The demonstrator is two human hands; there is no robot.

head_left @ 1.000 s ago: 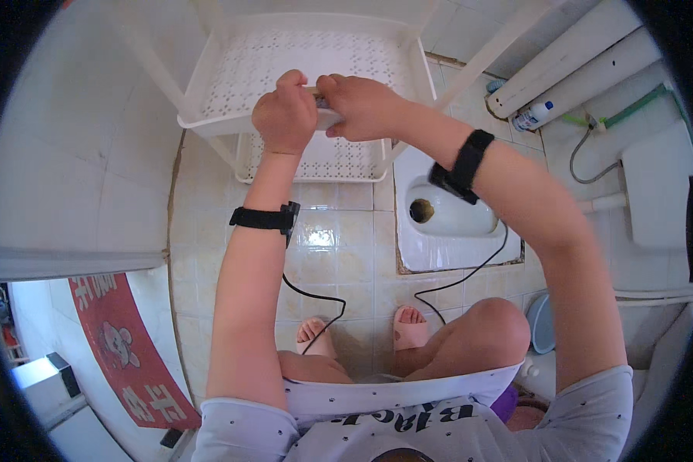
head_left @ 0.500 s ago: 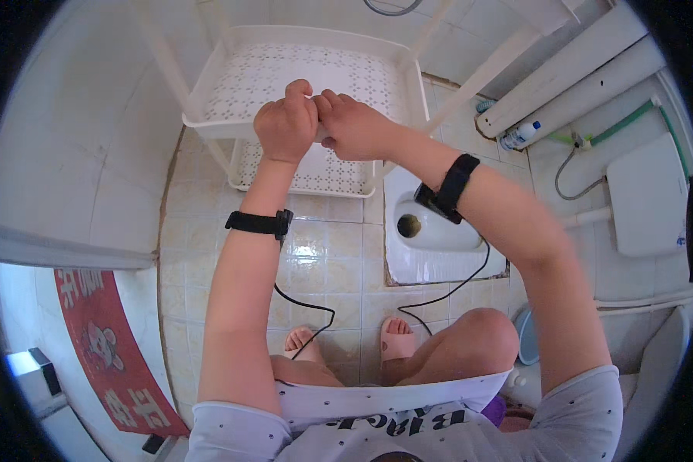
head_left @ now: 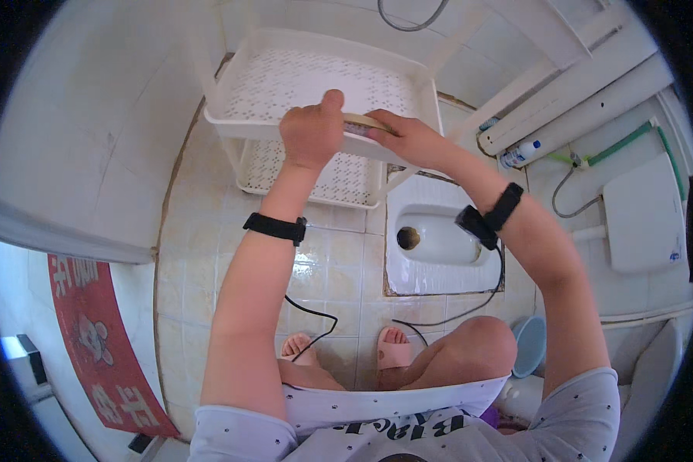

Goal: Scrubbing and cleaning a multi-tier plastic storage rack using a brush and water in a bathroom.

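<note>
Above the front edge of a white plastic rack (head_left: 246,132), both my hands are on a narrow, slightly curved thing with a tan upper edge (head_left: 367,121) and a paler, pinkish side. Its exact kind I cannot make out. My left hand (head_left: 313,132) is closed at its left end, thumb pointing up. At the other end, my right hand (head_left: 408,140) grips it, fingers on top and thumb below. The fingers hide both ends. Each wrist wears a black strap, and a black cable hangs from each.
Right of the rack is a white squat toilet (head_left: 439,262) in the tiled floor. Thick pipes (head_left: 577,100), a bottle with a blue cap (head_left: 520,154) and a white cistern (head_left: 643,212) line the right wall. A blue basin (head_left: 529,346) stands near my right knee. A red mat (head_left: 100,339) lies left.
My hands were pressed together and have drawn apart, so the tan-edged thing shows between them. Both have shifted a little to the right.
</note>
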